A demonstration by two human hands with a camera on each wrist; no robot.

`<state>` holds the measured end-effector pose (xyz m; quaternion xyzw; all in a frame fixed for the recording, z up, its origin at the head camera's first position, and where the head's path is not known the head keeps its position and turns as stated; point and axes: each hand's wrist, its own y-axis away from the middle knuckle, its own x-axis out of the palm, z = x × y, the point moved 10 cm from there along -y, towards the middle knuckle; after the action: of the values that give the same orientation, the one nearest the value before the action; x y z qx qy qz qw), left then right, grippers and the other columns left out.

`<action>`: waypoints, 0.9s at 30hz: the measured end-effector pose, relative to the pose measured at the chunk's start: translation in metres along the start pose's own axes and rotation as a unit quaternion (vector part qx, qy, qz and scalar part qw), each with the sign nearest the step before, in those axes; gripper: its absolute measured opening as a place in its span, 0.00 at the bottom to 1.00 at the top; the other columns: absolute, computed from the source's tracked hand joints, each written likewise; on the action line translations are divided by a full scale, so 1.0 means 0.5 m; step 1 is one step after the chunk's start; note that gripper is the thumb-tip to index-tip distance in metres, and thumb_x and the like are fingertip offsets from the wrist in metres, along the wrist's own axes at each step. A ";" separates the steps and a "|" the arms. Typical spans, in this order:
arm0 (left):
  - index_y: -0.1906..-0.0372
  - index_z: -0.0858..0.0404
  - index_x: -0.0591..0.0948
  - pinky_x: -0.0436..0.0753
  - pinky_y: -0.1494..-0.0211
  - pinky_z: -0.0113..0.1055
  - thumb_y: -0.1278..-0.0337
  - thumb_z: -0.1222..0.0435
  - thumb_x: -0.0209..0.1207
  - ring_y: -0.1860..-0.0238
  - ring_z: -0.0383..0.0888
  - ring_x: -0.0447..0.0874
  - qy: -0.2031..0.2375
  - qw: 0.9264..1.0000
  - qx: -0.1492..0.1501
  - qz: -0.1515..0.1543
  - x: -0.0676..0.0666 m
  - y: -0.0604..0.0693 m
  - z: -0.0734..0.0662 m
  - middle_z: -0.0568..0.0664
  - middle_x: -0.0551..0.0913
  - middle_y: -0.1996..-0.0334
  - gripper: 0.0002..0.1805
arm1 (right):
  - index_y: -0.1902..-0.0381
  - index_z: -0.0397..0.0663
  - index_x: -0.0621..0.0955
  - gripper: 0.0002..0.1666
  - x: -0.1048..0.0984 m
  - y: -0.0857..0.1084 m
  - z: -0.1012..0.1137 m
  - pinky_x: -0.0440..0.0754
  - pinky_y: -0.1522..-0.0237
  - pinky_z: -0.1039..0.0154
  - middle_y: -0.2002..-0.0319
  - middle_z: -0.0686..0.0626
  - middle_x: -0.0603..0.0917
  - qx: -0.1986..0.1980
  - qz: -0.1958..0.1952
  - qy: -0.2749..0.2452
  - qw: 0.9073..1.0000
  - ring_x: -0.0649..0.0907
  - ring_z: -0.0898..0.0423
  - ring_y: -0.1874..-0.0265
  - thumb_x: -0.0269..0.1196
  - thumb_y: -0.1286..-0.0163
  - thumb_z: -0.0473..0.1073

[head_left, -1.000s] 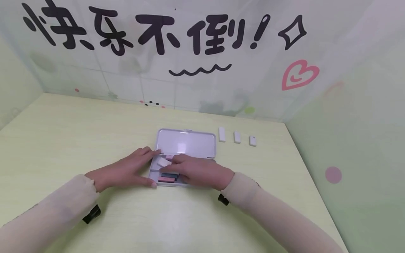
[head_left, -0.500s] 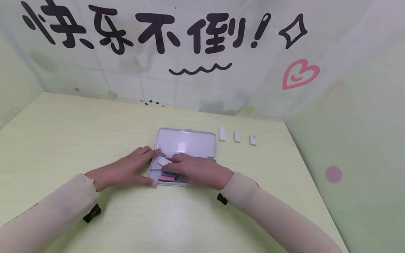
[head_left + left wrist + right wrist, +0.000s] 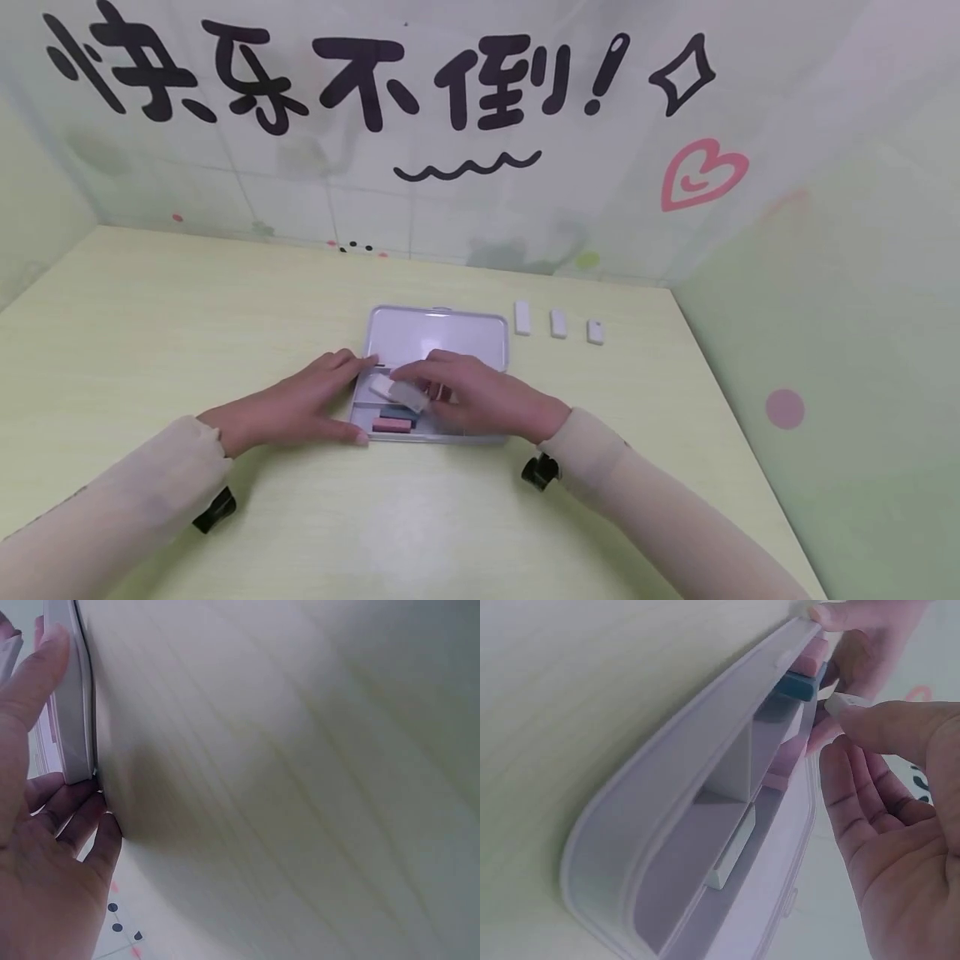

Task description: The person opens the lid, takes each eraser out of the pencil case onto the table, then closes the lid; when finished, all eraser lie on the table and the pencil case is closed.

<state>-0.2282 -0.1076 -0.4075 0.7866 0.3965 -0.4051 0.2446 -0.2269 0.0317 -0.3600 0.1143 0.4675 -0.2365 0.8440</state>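
Observation:
An open white pencil case (image 3: pixel 450 437) lies on the table, its lid (image 3: pixel 397 333) folded back toward the wall. My left hand (image 3: pixel 288 408) grips its left end, thumb at the front edge and fingers at the back. Above the case, my right hand (image 3: pixel 480 396) pinches a white block-shaped eraser (image 3: pixel 408 396) between thumb and fingers. Another white eraser (image 3: pixel 380 385) sits in the back left compartment. A pink eraser (image 3: pixel 392 425) and a dark teal one (image 3: pixel 397 412) lie in the front compartment. The right wrist view also shows a second pink block (image 3: pixel 784 766) and a pale bar (image 3: pixel 733 851) inside.
Three white blocks stand in a row right of the lid: a long one (image 3: pixel 522 318), a middle one (image 3: pixel 558 323) and a short one (image 3: pixel 595 332). Behind the pale wooden table (image 3: pixel 405 525) rises a printed wall (image 3: pixel 300 192); another wall (image 3: pixel 847 333) bounds the right.
My right hand has risen out of the case and slightly back, bringing up a white eraser. The left hand keeps its place at the case's left end.

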 end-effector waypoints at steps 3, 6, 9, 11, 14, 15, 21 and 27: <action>0.21 0.68 0.63 0.77 0.33 0.56 0.49 0.38 0.74 0.40 0.52 0.71 0.001 1.000 -0.003 0.000 0.001 0.001 0.003 0.55 0.74 0.38 0.59 | 0.29 0.47 0.77 0.32 -0.013 0.008 -0.017 0.86 0.50 0.67 0.53 0.49 0.85 0.025 -0.023 -0.055 0.998 0.83 0.58 0.55 0.66 0.30 0.30; 0.21 0.68 0.63 0.77 0.33 0.55 0.49 0.38 0.74 0.40 0.52 0.71 0.000 1.000 -0.002 -0.001 0.001 0.002 0.004 0.55 0.74 0.38 0.59 | 0.30 0.45 0.77 0.32 -0.024 0.018 -0.038 0.86 0.49 0.65 0.54 0.48 0.85 0.048 -0.044 -0.092 0.994 0.83 0.58 0.55 0.68 0.31 0.30; 0.21 0.68 0.63 0.77 0.32 0.55 0.49 0.39 0.74 0.40 0.52 0.71 0.000 1.000 0.000 -0.004 -0.002 0.003 0.001 0.55 0.74 0.38 0.59 | 0.31 0.46 0.78 0.32 -0.035 0.033 -0.069 0.86 0.49 0.67 0.55 0.48 0.85 0.078 -0.065 -0.121 0.987 0.83 0.58 0.55 0.69 0.32 0.30; 0.21 0.68 0.63 0.77 0.32 0.55 0.49 0.38 0.74 0.40 0.51 0.71 0.002 1.000 0.002 -0.006 -0.003 0.003 0.000 0.55 0.75 0.38 0.59 | 0.31 0.46 0.78 0.32 -0.043 0.046 -0.092 0.86 0.49 0.67 0.56 0.47 0.85 0.099 -0.082 -0.139 0.982 0.83 0.58 0.55 0.70 0.32 0.31; 0.21 0.68 0.64 0.76 0.33 0.55 0.49 0.38 0.73 0.40 0.51 0.71 0.000 1.000 0.002 -0.008 -0.004 0.004 0.001 0.54 0.75 0.39 0.59 | 0.31 0.47 0.79 0.32 -0.060 0.068 -0.125 0.85 0.48 0.65 0.55 0.46 0.85 0.127 -0.110 -0.155 0.973 0.83 0.57 0.54 0.70 0.32 0.31; 0.21 0.68 0.64 0.77 0.33 0.55 0.49 0.38 0.74 0.40 0.51 0.71 0.000 1.000 0.001 -0.008 -0.004 0.004 0.001 0.54 0.75 0.39 0.59 | 0.31 0.47 0.79 0.32 -0.066 0.075 -0.135 0.85 0.47 0.64 0.55 0.46 0.85 0.134 -0.120 -0.160 0.971 0.83 0.56 0.54 0.71 0.32 0.32; 0.21 0.69 0.63 0.77 0.33 0.54 0.49 0.39 0.74 0.40 0.51 0.71 -0.001 1.000 0.000 -0.004 -0.003 0.004 -0.001 0.54 0.75 0.39 0.59 | 0.30 0.47 0.78 0.32 -0.096 0.122 -0.199 0.85 0.47 0.65 0.53 0.44 0.83 0.181 -0.161 -0.184 0.953 0.83 0.53 0.52 0.70 0.31 0.33; 0.21 0.69 0.63 0.76 0.32 0.55 0.49 0.39 0.74 0.40 0.51 0.71 0.001 1.000 -0.003 0.001 -0.003 0.004 -0.003 0.55 0.75 0.39 0.59 | 0.27 0.47 0.76 0.34 -0.116 0.175 -0.262 0.84 0.52 0.71 0.52 0.42 0.82 0.228 -0.185 -0.204 0.934 0.82 0.51 0.51 0.67 0.29 0.31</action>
<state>-0.2263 -0.1083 -0.4051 0.7867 0.3972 -0.4031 0.2467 -0.3050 0.1786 -0.3842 0.1640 0.2316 -0.5071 0.8139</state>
